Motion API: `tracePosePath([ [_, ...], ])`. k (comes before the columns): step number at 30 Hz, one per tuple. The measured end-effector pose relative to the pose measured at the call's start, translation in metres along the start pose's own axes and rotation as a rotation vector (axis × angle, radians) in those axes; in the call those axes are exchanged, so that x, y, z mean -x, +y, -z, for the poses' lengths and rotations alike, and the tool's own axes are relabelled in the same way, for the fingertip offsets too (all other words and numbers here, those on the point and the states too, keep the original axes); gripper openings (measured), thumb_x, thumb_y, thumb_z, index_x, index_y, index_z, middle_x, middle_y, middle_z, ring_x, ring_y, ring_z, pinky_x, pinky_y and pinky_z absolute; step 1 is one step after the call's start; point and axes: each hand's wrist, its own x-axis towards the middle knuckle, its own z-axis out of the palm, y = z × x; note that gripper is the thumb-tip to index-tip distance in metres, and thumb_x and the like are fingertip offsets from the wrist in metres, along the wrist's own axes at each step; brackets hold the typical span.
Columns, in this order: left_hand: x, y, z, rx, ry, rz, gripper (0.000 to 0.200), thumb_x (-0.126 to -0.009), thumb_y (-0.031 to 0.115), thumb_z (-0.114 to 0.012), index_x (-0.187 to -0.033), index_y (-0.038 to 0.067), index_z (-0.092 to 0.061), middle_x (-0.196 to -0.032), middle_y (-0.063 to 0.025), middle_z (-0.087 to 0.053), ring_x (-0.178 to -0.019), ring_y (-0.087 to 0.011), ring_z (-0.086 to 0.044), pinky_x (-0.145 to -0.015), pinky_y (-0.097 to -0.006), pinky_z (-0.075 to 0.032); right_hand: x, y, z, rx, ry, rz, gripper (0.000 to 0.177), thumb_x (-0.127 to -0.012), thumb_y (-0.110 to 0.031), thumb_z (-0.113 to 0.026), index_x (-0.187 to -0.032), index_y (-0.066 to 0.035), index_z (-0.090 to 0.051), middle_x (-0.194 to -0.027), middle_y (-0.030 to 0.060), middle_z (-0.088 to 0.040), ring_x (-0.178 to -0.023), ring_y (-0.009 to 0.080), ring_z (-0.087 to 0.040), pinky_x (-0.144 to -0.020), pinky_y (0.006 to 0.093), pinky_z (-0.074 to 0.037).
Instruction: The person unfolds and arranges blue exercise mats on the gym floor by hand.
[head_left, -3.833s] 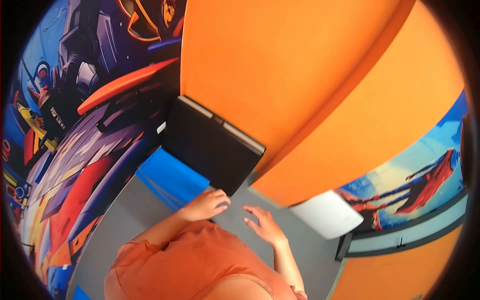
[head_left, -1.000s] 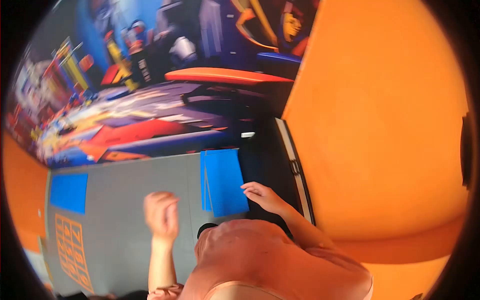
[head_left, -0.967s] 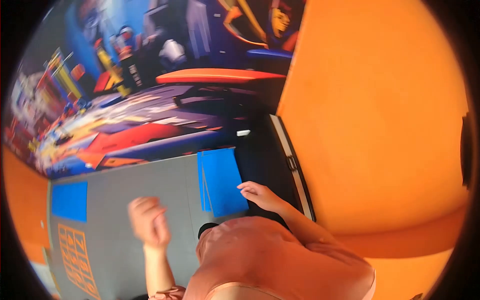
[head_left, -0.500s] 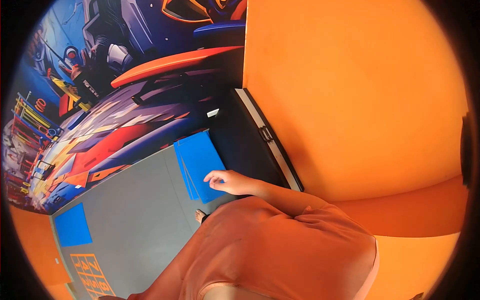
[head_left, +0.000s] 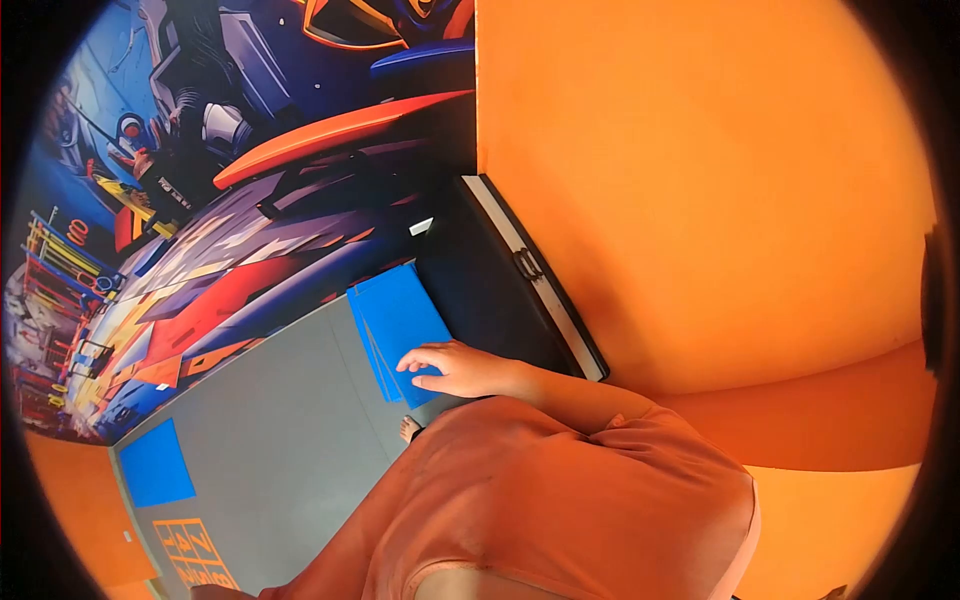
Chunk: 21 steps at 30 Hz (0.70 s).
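My right hand (head_left: 458, 369) reaches out from the short orange sleeve, palm down, with its fingers loosely bent and the thumb apart. Nothing is in it. Below the hand in view lie overlapping blue mats (head_left: 398, 310) on the grey floor; the hand covers part of them, and I see no clear contact. Beside the mats is a large black case (head_left: 490, 280) with a pale side strip and a dark handle (head_left: 527, 264). My left hand is out of view; only a bit of the left arm shows at the bottom edge.
An orange wall (head_left: 690, 180) rises behind the black case. A colourful mural (head_left: 270, 170) covers the other wall. Another blue mat (head_left: 157, 463) lies at the far left of the grey floor (head_left: 290, 420), near an orange number grid (head_left: 190, 550). My bare foot (head_left: 409, 428) shows under the shirt.
My right hand has shifted slightly left, and its fingers and thumb have spread further apart. The camera view has turned a little. The mats and case stay in place.
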Motion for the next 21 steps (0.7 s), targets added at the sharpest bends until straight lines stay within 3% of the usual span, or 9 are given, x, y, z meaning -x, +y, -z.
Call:
tracePosePath([
  [21,-0.031,-0.026,0.004,-0.044,0.172,-0.123,0.018,-0.099,0.022,-0.055,-0.087,0.011,-0.063,-0.079,-0.0033,-0.066,-0.072,-0.0201,-0.064,-0.068,-0.0363,-0.053,0.01,-0.002,-0.004,-0.059,0.029,-0.082,0.035,-0.099,-0.027,-0.061,-0.13,-0.011,-0.061,-0.126,0.0172,-0.065,-0.117,0.0324,-0.062,-0.096,0.0426,-0.05],
])
